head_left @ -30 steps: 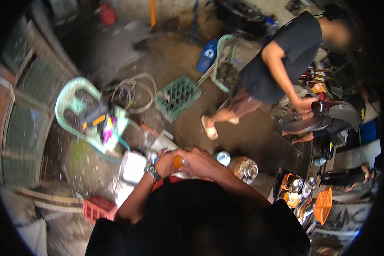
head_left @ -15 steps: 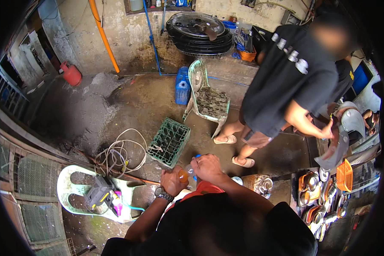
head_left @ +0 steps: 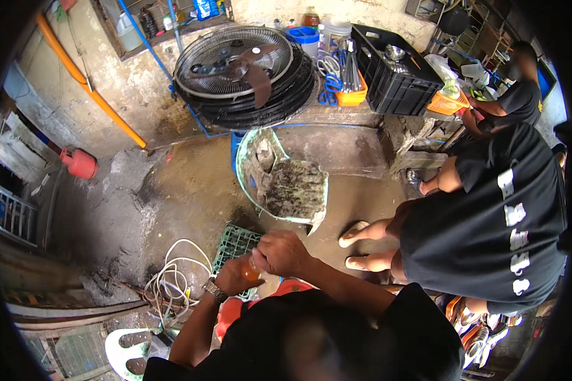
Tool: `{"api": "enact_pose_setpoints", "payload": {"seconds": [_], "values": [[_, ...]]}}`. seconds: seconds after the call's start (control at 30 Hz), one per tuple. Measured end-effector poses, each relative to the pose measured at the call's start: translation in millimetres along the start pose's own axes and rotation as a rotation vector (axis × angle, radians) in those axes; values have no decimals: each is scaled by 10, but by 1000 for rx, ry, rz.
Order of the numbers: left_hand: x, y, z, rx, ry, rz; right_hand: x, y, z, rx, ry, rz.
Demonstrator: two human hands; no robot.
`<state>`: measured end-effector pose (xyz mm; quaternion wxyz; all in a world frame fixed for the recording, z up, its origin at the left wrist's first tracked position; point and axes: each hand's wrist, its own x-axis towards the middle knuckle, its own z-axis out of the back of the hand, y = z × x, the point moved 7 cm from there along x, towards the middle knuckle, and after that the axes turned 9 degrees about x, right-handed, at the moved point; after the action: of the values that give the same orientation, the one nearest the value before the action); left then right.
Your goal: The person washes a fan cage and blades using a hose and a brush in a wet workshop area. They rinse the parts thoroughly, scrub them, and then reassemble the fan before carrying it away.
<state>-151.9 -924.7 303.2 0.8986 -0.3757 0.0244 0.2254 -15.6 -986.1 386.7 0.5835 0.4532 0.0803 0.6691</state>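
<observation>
Close in front of my body, a small clear bottle (head_left: 251, 273) with orange liquid is held between my two hands. My left hand (head_left: 234, 275), with a watch on the wrist, wraps round the bottle's body. My right hand (head_left: 282, 253) is closed over the bottle's upper end, so its top is hidden. Just beyond the hands a green plastic crate (head_left: 235, 241) lies on the floor, partly covered by them.
A dirty plastic chair (head_left: 292, 190) stands ahead, before a stack of fan guards (head_left: 241, 82). A coiled hose (head_left: 171, 279) lies left. At the right are a co-worker in black (head_left: 489, 222), a black crate (head_left: 394, 76) and another person (head_left: 515, 95). A white chair (head_left: 124, 355) is lower left.
My view has tipped up and shifted, bringing the fan guards and chair closer. The near co-worker has turned and moved right. Both hands stay on the bottle.
</observation>
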Motion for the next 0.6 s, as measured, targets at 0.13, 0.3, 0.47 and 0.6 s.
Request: {"api": "enact_pose_setpoints", "payload": {"seconds": [0.13, 0.3, 0.47, 0.6], "values": [[579, -601, 507, 431, -546, -20, 296, -653, 488, -155, -41, -630], [979, -975, 1160, 249, -468, -317, 855, -259, 1124, -200, -123, -392], [1242, -1058, 2081, 175, -339, -545, 1622, 156, 1308, -139, -202, 71], [1229, -984, 2675, 467, -527, -634, 2081, 268, 1174, -278, -420, 118]]}}
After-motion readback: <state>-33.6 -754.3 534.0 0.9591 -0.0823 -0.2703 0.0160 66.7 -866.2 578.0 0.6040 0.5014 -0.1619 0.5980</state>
